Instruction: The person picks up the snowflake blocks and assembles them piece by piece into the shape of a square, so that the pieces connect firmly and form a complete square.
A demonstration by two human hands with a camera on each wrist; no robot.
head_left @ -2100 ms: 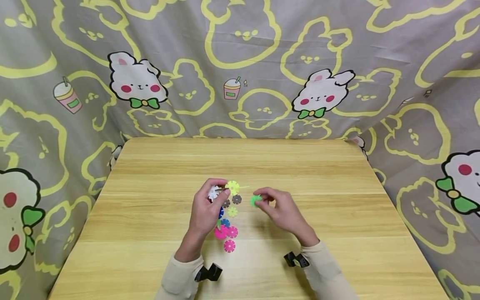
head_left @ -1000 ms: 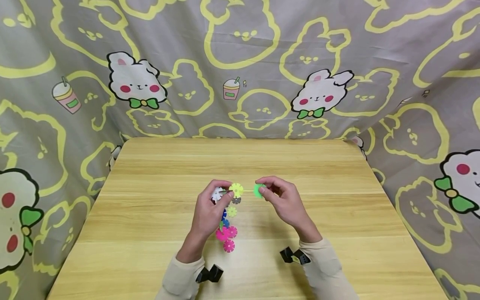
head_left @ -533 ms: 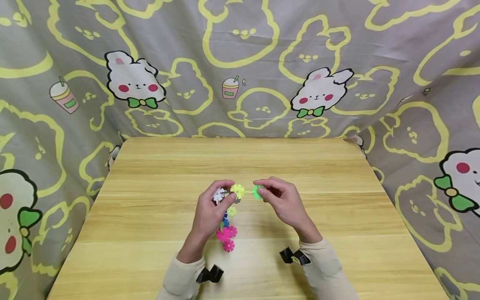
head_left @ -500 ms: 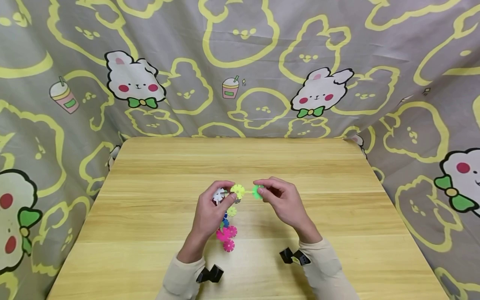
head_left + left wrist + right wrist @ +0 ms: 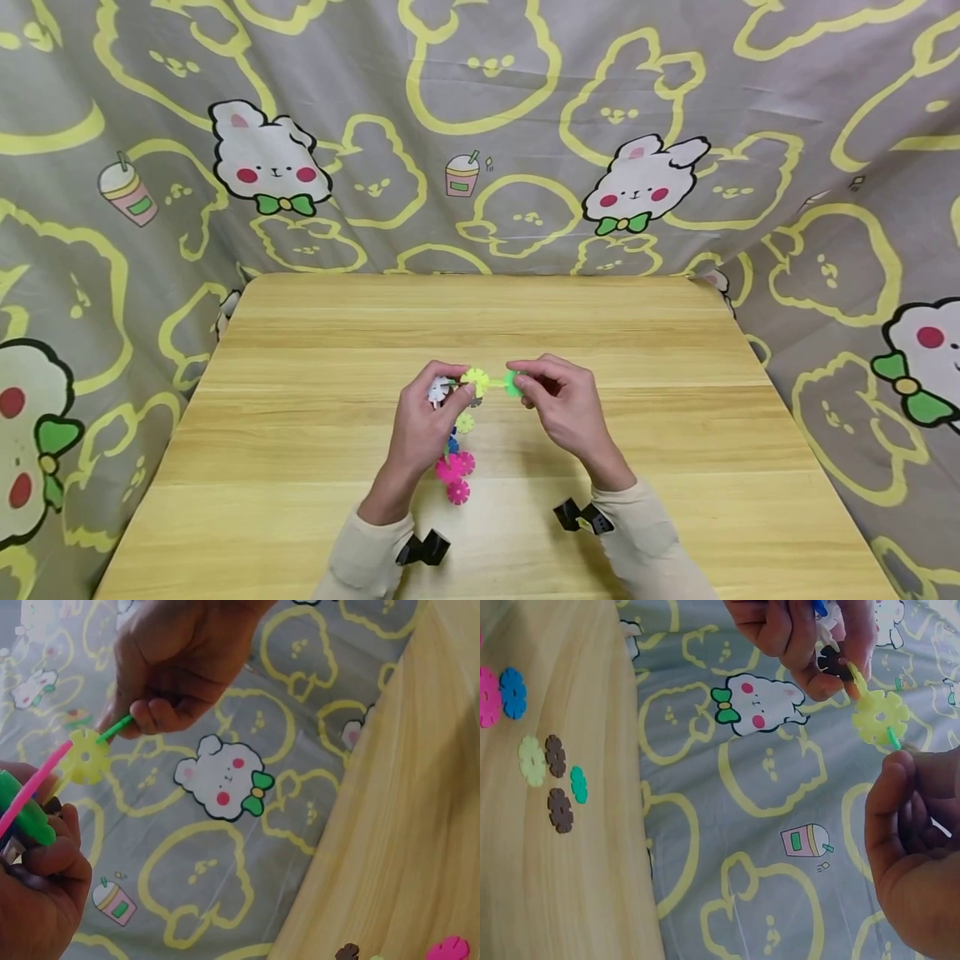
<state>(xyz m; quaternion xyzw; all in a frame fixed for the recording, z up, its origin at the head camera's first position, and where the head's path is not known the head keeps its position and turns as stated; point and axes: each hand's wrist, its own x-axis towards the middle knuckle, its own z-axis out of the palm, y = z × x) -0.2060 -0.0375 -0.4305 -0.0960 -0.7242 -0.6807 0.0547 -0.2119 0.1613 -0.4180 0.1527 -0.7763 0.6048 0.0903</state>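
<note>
"Green snowflake disc [image 5: 512, 383], one piece. Head view: location?"

"Above the table [image 5: 300, 333], pinched by thumb and fingers of the right hand [image 5: 573, 412], its free edge turned to the outer yellow disc [image 5: 497, 385], seen edge-on. Left hand [image 5: 423, 421]: gripping the inner yellow disc [image 5: 475, 383], with a white disc [image 5: 437, 390] further into the grasp. Judged reason: one hand steadies, the other presents an edge."

"Left wrist view?"

"Same green piece, now the edge-on item, at the rim of the face-on outer yellow. The two planes cross, probably so that notch can meet notch. A pink disc [image 5: 37, 784] and a spare green disc [image 5: 26, 810] jut out at the left hand, likely tucked back to leave the fingertips free."

"Right wrist view?"

"Green against yellow rim; whether seated in a notch, cannot tell. Brown disc [image 5: 834, 662] at the left fingertips. Loose on the table, lying flat: one pale yellow disc [image 5: 532, 760], one blue disc [image 5: 513, 694], two brown, one green, one pink; presumably set out within easy reach."
</note>
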